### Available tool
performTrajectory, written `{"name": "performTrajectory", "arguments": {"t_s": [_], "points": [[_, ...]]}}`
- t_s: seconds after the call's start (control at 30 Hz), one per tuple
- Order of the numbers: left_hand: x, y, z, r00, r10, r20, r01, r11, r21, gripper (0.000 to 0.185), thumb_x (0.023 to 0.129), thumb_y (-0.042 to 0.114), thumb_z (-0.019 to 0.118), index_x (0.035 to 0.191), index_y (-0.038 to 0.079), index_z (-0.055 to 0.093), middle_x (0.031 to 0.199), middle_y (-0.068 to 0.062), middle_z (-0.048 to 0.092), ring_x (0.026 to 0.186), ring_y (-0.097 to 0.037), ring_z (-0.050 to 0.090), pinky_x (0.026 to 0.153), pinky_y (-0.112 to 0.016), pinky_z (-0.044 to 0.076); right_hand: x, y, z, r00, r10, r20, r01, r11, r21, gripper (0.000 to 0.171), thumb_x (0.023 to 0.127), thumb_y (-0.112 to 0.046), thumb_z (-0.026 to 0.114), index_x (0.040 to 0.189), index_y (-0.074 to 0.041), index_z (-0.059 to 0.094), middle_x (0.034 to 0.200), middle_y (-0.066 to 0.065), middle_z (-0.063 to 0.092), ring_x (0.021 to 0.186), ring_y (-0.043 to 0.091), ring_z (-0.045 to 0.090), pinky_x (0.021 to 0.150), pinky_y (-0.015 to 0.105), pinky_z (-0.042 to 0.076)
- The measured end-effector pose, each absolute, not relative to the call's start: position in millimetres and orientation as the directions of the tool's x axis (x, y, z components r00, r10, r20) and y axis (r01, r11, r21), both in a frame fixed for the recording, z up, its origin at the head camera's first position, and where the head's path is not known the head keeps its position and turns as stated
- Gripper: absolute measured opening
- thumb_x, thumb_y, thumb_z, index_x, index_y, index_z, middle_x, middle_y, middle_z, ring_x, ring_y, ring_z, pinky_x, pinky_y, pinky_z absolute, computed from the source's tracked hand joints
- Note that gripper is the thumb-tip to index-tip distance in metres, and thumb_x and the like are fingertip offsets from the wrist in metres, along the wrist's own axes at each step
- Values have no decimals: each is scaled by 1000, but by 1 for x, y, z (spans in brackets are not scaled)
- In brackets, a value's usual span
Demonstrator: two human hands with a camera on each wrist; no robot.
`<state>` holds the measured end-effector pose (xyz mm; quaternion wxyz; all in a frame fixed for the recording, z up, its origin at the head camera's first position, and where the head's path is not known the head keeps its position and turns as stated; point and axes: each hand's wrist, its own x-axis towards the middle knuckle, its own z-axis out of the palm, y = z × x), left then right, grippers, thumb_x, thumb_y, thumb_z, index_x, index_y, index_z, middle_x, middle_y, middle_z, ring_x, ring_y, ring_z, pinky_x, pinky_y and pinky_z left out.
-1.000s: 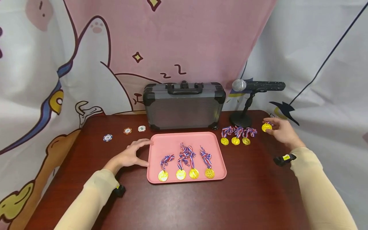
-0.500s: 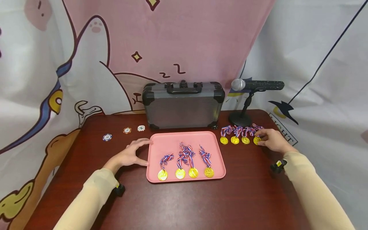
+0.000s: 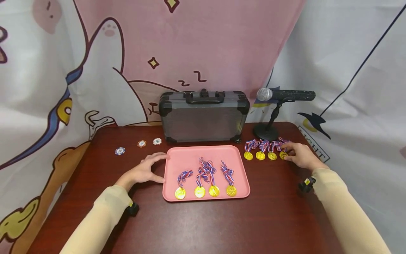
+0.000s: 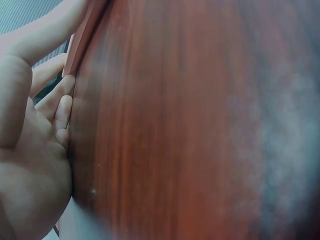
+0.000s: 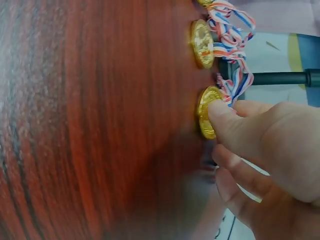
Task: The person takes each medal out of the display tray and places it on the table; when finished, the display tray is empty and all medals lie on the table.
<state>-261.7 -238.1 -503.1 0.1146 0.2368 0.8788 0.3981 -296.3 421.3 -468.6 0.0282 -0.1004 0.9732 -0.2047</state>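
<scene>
Four medals [image 3: 205, 191] are laid in the tray [image 3: 241, 165], which the left hand [image 3: 144, 171] touches with relaxed fingers. A fourth medal [image 3: 283, 155] in the outside row is pinched by the right hand [image 3: 301, 155].

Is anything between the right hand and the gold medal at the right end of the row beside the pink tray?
No. The right hand already touches that gold medal; its thumb presses on the disc, with nothing visible between them.
</scene>
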Motion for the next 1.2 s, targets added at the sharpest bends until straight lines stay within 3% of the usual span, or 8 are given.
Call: {"name": "performTrajectory", "arguments": {"t_s": [0.2,0.37,0.6,0.77,0.9,1.2], "points": [[-262,-239,-504,-859,513,-11,328,567,756,92,73,41,96,153,22,54,164,-9,39,149,-42,26,114,-76,13,-285,403,-457,-971,-191,141,-232,893,-387,43,94,-9,80,133,1,65,132,32,59,110,49,62,92,68,51],[-260,-239,-504,-860,509,-23,314,564,763,92,73,40,96,153,23,54,164,-8,39,149,-41,26,114,-75,13,-269,363,-450,-929,-298,220,-368,813,-451,39,93,-7,80,130,1,67,127,25,68,104,41,70,87,61,57],[-261,-237,-501,-860,511,10,340,558,757,92,72,39,97,152,20,55,162,-11,41,147,-44,28,111,-78,13,-241,294,-449,-847,-502,174,-504,657,-561,41,93,-11,81,132,-5,68,121,13,74,103,25,73,89,47,60],[-262,-237,-502,-860,510,3,334,560,758,92,72,39,97,152,20,55,163,-11,40,148,-43,28,112,-77,13,-223,258,-456,-768,-622,154,-574,561,-596,44,91,-9,82,133,-5,68,122,10,74,101,22,72,88,42,61],[-261,-238,-502,-860,510,-19,319,567,759,92,73,40,96,153,22,54,164,-9,39,149,-42,26,113,-76,13,-214,242,-463,-727,-668,158,-620,541,-568,44,91,-10,83,132,-6,68,117,6,74,98,21,69,85,41,61],[-262,-238,-504,-857,516,-10,325,554,767,91,74,39,96,153,23,54,163,-9,39,149,-42,26,113,-76,12,-208,225,-473,-690,-718,92,-665,579,-472,38,91,-20,85,127,-14,74,95,-1,63,83,17,58,67,22,50]]}}
